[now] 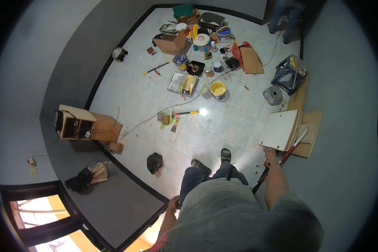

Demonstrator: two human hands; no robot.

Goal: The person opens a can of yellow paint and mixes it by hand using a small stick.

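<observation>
At the right, my right hand [271, 154] closes on the near edge of a white board [278, 129], the front one of several flat boards stacked by the wall. Just beside that hand is a red and white pole [296, 140], slanting along the boards. My left hand [173, 203] hangs low by my left thigh with its fingers curled. Something dark shows against its fingers, too small to make out.
Paint buckets [218, 90], a paint tray [183, 84] and cardboard boxes [170, 43] crowd the far floor. A hammer [185, 113], a green dustpan [166, 120] and a black bag [154, 163] lie nearer. A wooden cabinet [88, 124] stands left; another person [286, 19] is far right.
</observation>
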